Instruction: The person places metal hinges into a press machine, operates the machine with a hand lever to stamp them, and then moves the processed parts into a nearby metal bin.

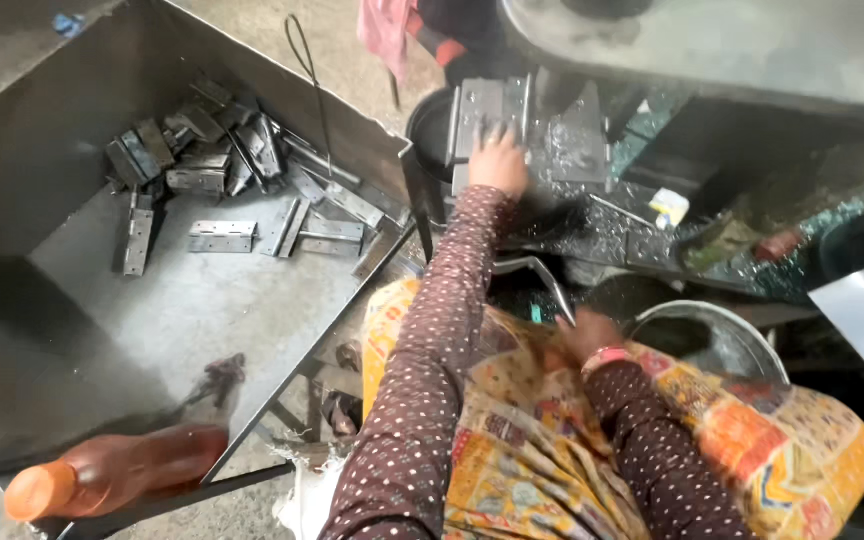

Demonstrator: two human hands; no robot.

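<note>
Step in hand, as judged: seating a part. The left hand (498,158), fingers spread, presses the flat grey steel hinge plate (487,112) at the machine bed's near edge. The right hand (584,333) rests near the round metal basin (722,335); its finger state cannot be told. Next move requires keeping fingers off the tooling.

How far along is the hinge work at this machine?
Done, by the look of it: a pile of metal hinges lies in the grey sheet-metal tray. In hand: the left hand presses a hinge plate on the machine bed, while the right hand rests near a metal bowl. What is left cannot be told; the bowl's contents are hidden.
</note>
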